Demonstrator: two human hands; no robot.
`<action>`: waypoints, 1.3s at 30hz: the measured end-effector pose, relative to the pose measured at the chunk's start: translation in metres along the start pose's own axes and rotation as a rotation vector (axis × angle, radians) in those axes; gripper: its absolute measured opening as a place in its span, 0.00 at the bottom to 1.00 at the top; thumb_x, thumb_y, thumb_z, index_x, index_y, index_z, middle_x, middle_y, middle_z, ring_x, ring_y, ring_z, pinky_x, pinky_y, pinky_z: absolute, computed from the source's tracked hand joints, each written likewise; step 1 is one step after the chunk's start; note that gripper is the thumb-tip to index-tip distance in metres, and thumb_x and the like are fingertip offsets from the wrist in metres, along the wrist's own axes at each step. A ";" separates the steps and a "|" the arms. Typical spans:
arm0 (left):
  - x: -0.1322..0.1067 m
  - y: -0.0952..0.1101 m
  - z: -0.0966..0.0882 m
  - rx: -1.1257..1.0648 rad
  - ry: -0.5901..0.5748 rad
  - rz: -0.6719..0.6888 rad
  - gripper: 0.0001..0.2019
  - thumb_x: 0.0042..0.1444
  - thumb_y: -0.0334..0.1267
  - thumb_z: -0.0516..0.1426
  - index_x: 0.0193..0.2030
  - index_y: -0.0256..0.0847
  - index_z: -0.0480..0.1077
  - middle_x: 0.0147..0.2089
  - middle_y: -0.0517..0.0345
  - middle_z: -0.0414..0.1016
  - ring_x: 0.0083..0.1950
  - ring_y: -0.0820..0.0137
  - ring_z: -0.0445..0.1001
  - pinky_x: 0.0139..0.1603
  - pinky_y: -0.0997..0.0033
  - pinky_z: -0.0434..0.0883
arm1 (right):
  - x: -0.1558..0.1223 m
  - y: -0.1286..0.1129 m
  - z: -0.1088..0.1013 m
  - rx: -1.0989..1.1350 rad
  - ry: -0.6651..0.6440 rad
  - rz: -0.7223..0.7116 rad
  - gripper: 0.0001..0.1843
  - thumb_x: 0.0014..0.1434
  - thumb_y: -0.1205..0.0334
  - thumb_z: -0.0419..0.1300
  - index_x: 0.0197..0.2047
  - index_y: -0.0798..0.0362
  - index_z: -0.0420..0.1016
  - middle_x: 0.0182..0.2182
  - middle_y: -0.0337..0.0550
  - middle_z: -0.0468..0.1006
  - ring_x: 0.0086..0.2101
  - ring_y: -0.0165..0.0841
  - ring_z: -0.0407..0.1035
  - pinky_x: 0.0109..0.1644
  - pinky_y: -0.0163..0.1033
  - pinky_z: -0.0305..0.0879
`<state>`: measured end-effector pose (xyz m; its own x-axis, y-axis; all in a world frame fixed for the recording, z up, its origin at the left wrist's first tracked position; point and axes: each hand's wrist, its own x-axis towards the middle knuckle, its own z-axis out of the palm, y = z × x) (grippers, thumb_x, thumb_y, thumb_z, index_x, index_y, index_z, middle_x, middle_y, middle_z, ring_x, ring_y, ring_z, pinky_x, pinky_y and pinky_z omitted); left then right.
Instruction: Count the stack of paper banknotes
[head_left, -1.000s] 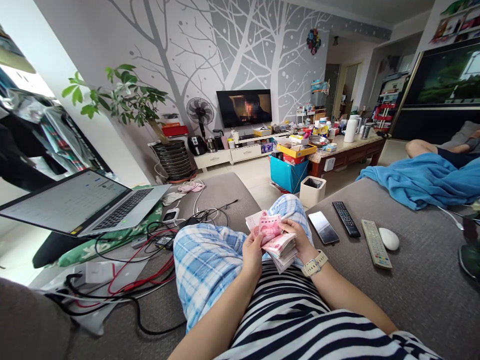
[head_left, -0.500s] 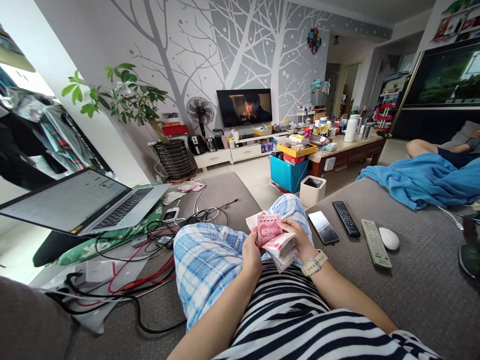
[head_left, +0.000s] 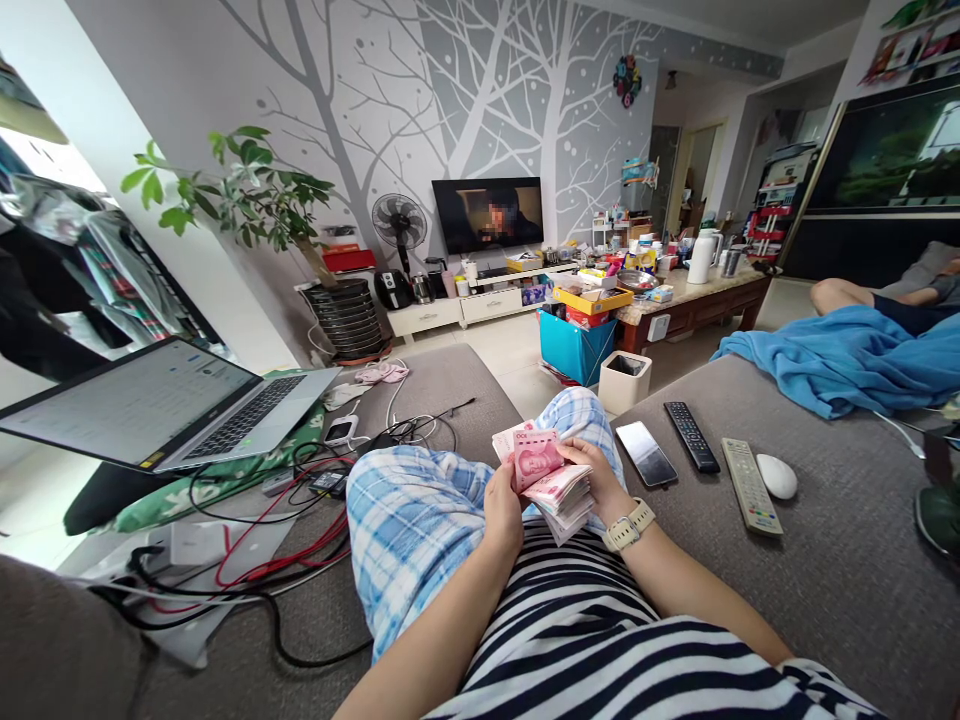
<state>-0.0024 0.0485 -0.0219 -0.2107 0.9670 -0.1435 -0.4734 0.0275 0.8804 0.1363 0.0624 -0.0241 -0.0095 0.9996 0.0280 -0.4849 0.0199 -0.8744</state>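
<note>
A thick folded wad of pink banknotes [head_left: 564, 500] is held between my two hands above my lap. One 100 banknote [head_left: 537, 460] stands up from it, its portrait facing me, with more notes showing behind its left edge. My left hand [head_left: 505, 500] is closed on the left side of the notes, thumb against the front. My right hand [head_left: 600, 478], with a beige-strapped watch [head_left: 629, 525] at the wrist, grips the right side, fingers at the raised note's upper right edge. Some fingers of both hands are hidden behind the money.
To my right on the sofa lie a phone [head_left: 646, 455], a black remote [head_left: 691, 437], a grey remote [head_left: 751, 486] and a white mouse [head_left: 777, 477]. On my left are a laptop [head_left: 247, 415] and tangled cables [head_left: 300, 560]. Another person's bare leg [head_left: 847, 295] shows beside a blue blanket [head_left: 847, 355].
Almost nothing differs. Both hands keep their hold on the banknotes, and the raised note stays in place with only a very slight shift.
</note>
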 end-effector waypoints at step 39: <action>0.004 -0.003 -0.002 0.029 -0.123 -0.028 0.13 0.45 0.41 0.62 0.38 0.39 0.77 0.31 0.54 0.81 0.28 0.65 0.76 0.29 0.69 0.70 | 0.000 0.000 0.001 0.024 -0.005 0.015 0.14 0.41 0.57 0.71 0.29 0.52 0.74 0.25 0.39 0.77 0.26 0.34 0.69 0.33 0.40 0.63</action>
<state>-0.0036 0.0518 -0.0264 -0.0907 0.9894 -0.1132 -0.4525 0.0603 0.8897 0.1353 0.0627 -0.0237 -0.0214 0.9996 0.0181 -0.5058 0.0048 -0.8627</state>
